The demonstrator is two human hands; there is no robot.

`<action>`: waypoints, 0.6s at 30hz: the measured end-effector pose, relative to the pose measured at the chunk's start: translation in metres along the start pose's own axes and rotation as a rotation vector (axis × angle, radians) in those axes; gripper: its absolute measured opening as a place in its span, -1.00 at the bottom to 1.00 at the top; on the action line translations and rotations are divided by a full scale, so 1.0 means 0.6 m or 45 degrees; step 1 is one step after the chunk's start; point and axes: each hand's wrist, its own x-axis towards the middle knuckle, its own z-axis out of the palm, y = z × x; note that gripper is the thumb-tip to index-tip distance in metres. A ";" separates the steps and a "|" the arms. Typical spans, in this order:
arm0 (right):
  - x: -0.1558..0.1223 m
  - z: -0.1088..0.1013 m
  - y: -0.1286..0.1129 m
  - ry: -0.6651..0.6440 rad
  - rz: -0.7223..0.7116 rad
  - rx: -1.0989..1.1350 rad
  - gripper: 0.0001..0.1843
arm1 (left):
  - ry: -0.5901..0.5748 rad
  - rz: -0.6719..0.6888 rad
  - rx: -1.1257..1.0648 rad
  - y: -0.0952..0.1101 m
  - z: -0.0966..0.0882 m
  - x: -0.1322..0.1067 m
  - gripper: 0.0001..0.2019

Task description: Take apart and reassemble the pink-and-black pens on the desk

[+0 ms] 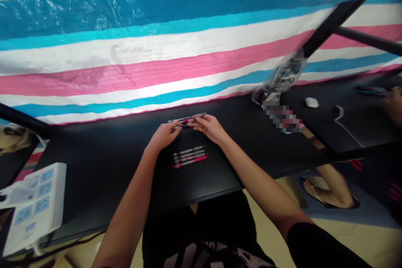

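My left hand [163,135] is closed, its thumb and fingertips pinching a dark pen [186,125] near the back of the black table. Close beside it, my right hand [210,127] is closed on a grey pen [201,115] whose tip points up to the right. The fingers cover much of both pens. Just behind my left fingertips lie other pens [179,120], partly hidden. Nearer to me, several clear-barrelled pens [189,153] rest side by side in a row. The one closest to my body is a pink pen [191,162].
A white power strip [39,201] sits on the left of the black table [103,176]. A clear plastic bag [282,75] of dark items stands at the back right, by a blurred-out item [282,116]. Another person's hand [394,102] and a white mouse [311,102] are farther right.
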 end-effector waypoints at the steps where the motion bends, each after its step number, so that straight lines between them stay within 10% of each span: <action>1: 0.000 0.000 0.001 -0.008 0.000 -0.013 -0.66 | -0.001 0.002 0.005 0.000 0.000 0.000 -0.71; 18: 0.003 -0.007 0.001 0.063 -0.069 -0.139 -0.62 | -0.001 -0.018 0.005 0.000 -0.003 0.001 -0.73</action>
